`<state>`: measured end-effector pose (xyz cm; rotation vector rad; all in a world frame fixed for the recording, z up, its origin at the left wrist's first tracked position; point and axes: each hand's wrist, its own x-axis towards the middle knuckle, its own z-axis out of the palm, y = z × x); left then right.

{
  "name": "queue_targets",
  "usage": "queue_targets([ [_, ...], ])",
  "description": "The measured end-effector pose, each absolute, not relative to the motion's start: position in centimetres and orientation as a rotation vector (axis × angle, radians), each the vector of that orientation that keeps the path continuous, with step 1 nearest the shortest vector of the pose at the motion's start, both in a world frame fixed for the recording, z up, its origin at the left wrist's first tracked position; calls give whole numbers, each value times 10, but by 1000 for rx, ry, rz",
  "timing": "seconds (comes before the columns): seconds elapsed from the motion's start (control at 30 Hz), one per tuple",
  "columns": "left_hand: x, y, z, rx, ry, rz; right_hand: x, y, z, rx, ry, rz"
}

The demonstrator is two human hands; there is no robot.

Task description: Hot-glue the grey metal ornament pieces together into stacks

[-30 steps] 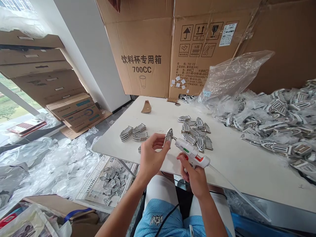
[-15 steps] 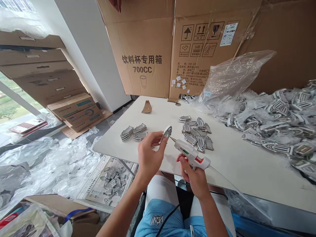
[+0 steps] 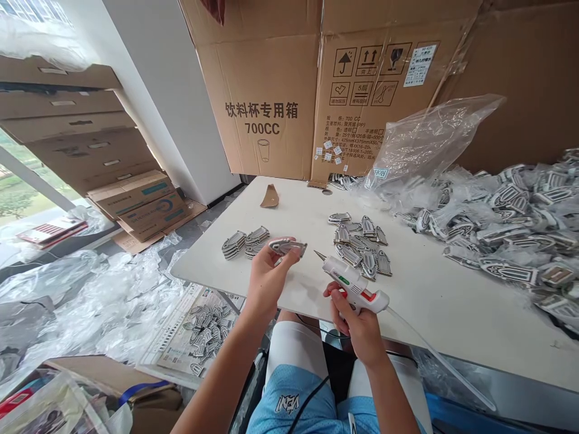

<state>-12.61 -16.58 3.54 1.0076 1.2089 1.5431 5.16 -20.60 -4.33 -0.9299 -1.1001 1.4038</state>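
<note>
Pinched in my left hand (image 3: pixel 268 277) is a small silver-grey pointed metal piece (image 3: pixel 286 246), held above the table. My right hand (image 3: pixel 351 310) wraps around the handle of a white glue gun (image 3: pixel 346 278), a finger by its red trigger. The gun's metal nozzle points up and left, apart from the piece. A long clear glue stick (image 3: pixel 441 352) trails from the gun's rear. Neat stacks of the same pieces (image 3: pixel 234 244) stand left of my left hand. Beyond the gun lies a loose group of such pieces (image 3: pixel 362 244).
A large heap of plastic-wrapped pieces (image 3: pixel 511 223) covers the right of the white table (image 3: pixel 434 301). Tall cardboard boxes (image 3: pixel 271 72) stand behind it. A cardboard scrap (image 3: pixel 270 196) lies near the back. More pieces (image 3: pixel 208 331) rest on a lower surface at left, beside crumpled plastic (image 3: pixel 99 301).
My left hand has moved left and turned the metal piece from upright to nearly level, away from the nozzle. The glue gun has shifted slightly down and right.
</note>
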Motion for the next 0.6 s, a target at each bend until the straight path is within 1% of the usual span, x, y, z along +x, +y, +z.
queue_targets([
  [0.3, -124, -167, 36, 1055, 1257, 1567, 50, -207, -45, -993, -1115, 1377],
  [0.6, -120, -173, 41, 1091, 1281, 1463, 50, -208, -44, -1007, -1110, 1364],
])
